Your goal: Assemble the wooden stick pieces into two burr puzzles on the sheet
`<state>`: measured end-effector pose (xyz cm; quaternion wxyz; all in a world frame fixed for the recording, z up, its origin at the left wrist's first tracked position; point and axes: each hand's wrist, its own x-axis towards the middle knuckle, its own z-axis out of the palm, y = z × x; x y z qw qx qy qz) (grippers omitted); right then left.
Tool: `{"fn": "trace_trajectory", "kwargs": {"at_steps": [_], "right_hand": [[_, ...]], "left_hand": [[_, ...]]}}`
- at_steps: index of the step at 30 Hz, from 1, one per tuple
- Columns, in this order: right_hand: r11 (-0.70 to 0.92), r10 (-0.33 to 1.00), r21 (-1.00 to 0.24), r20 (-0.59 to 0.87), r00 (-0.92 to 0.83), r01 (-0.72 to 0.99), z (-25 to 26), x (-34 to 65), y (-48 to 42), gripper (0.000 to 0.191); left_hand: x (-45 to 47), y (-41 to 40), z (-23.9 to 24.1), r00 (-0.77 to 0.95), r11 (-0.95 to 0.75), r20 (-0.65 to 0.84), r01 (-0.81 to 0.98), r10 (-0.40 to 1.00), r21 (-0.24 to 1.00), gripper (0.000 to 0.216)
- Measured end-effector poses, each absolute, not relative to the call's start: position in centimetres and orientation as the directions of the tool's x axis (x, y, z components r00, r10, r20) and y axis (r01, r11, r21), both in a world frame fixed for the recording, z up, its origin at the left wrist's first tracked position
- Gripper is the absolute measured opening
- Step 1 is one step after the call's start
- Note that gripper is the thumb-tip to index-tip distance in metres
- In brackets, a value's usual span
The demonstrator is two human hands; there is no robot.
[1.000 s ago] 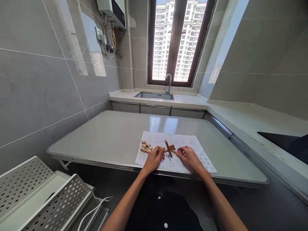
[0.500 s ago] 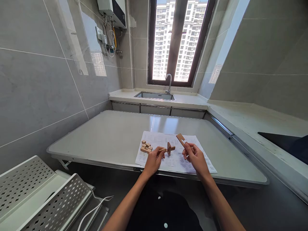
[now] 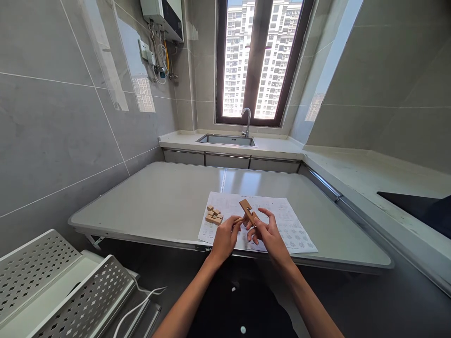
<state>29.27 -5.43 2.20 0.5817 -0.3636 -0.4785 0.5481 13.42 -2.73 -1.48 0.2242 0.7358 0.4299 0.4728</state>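
On the white paper sheet [image 3: 301, 237], print too small to be read is borne. Above it, 1 flat, notched wooden piece [image 3: 245, 205] is pinched by the right hand [image 3: 270, 236]; 1 slim wooden piece [image 3: 239, 220] is clamped in the left hand's [image 3: 224, 234] fingers. Blocky wooden pieces [image 3: 213, 218] are clustered leftward.

The table [image 3: 169, 197] offers a broad, level passage left of the blocks [image 3: 213, 216] and beyond the sheet [image 3: 294, 230], which lies flat and can be crossed freely. The blocks stand just beside the left hand [image 3: 225, 234], narrowing its way to the left. Between it and the right hand [image 3: 270, 234], the stick [image 3: 239, 220] and the tilted slotted piece [image 3: 245, 205] obstruct the gap. Rightward, the right hand has open room over sheet and table toward the rail [image 3: 322, 180]. The wall [image 3: 70, 131] bounds the left side; the counter [image 3: 275, 144] bounds the far side.
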Motion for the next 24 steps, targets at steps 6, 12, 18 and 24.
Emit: {"fn": "trace_trajectory", "kwargs": {"at_steps": [6, 12, 18, 24], "right_hand": [[0.078, 0.997, -0.942, 0.083, -0.001, -0.327, 2.3, 28.7, -5.9, 0.064], [0.005, 1.0, -0.935, 0.0, 0.015, -0.354, 2.2, 28.0, -6.0, 0.07], [-0.028, 1.0, -0.931, -0.029, -0.003, -0.364, 1.2, 28.1, -5.6, 0.067], [-0.044, 0.998, -0.926, -0.027, -0.049, -0.375, 0.7, 28.5, -5.2, 0.056]], "left_hand": [[13.5, -2.8, -1.7, 0.157, -0.541, 0.526, 0.4, 0.836, 0.74, 0.022], [13.5, -3.0, -1.3, 0.165, -0.54, 0.52, 0.385, 0.838, 0.748, 0.024], [13.5, -2.8, -1.4, 0.187, -0.504, 0.471, 0.415, 0.862, 0.758, 0.024], [13.6, -2.4, -1.9, 0.206, -0.459, 0.415, 0.506, 0.886, 0.73, 0.025]]}}
